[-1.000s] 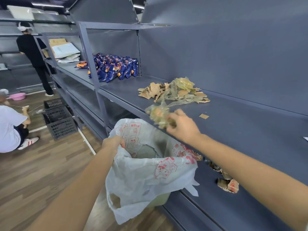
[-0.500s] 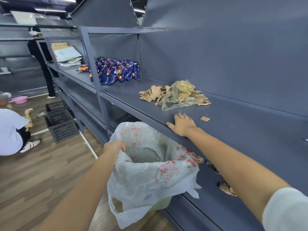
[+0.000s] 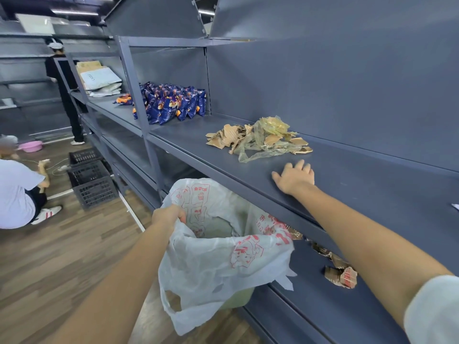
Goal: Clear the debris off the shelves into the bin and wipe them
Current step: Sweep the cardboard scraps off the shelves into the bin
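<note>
My right hand point(image 3: 294, 178) lies spread flat on the shelf point(image 3: 372, 194), the debris point(image 3: 258, 139) just beyond its fingertips, probably light, limp film and stiff card scraps best scooped from underneath, while my left hand point(image 3: 169, 216) grips the bin bag point(image 3: 223, 264) by its rim below.

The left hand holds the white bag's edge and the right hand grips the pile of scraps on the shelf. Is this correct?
No. In the head view the right hand lies open on the shelf, apart from the pile of scraps. The left hand holds the edge of the white bag.
</note>
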Tool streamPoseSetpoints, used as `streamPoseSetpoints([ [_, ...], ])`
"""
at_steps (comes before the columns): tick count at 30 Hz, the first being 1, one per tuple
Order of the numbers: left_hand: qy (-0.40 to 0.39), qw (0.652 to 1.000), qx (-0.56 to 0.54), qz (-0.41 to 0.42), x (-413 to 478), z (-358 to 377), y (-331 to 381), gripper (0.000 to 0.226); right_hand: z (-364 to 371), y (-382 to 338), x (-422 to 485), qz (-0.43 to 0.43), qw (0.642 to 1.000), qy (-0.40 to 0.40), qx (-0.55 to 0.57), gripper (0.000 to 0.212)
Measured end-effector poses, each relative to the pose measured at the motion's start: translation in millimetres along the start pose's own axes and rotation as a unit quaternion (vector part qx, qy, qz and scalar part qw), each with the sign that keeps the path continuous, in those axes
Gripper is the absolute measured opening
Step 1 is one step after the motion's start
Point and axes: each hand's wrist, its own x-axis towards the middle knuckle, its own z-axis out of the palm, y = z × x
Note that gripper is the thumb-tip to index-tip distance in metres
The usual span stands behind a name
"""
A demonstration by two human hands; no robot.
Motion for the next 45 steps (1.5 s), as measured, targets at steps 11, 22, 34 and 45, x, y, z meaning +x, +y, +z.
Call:
streamPoseSetpoints([
  [11, -0.014, 1.0, -0.013, 0.001, 0, -6, -5, 0.067, 24, -80, -46, -0.222, 0.974, -0.029, 0.028, 0.059],
  [22, -0.011, 1.0, -0.02, -0.011, 20, -24, -6, 0.068, 10, -82, -37, -0.182, 0.976, 0.033, 0.111, 0.066],
  [34, 0.008, 1.0, -0.014, -0.009, 72, -26, 31, 0.053, -34, -60, 113, -0.077, 0.993, 0.056, 0.064, 0.117],
  [45, -0.001, 0.998, 0.051, -0.024, 104, -17, 57, 0.02, -16, -45, 192, -0.062, 0.993, -0.077, 0.06, 0.103],
])
